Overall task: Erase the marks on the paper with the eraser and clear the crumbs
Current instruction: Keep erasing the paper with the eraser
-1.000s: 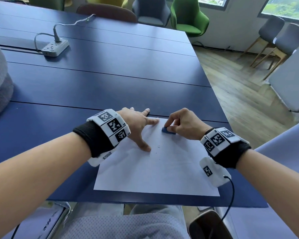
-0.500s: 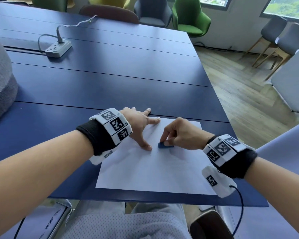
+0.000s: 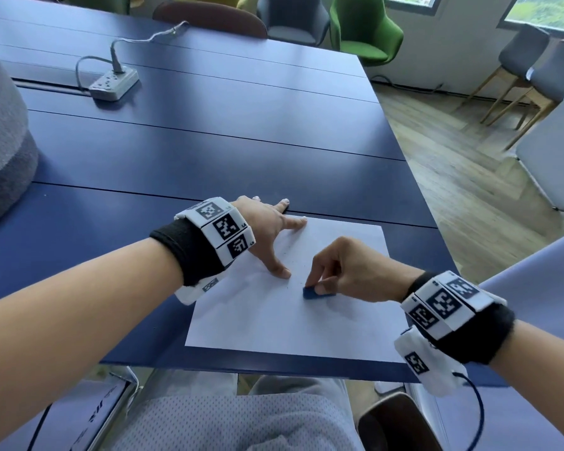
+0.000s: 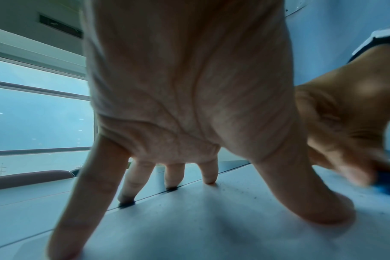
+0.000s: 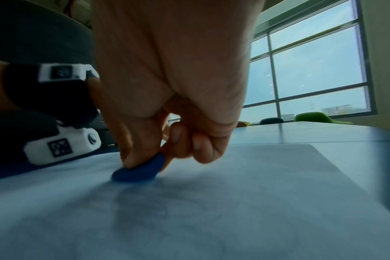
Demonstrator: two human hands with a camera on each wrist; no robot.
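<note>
Eraser mostly covered, marks too faint to read

The right hand (image 3: pixel 349 271) hides most of the eraser (image 3: pixel 310 293); in the left wrist view both blur. Specks (image 4: pixel 241 189) on the paper (image 3: pixel 274 320) are too small to identify; the bench (image 3: pixel 209 131) runs past the picture's edge.

My left hand (image 3: pixel 267 229) blocks the paper's (image 3: pixel 274 320) far left corner; its near half lies open. Across the table (image 3: pixel 209 151), only the power strip (image 3: pixel 114 82) stands, well apart.
</note>
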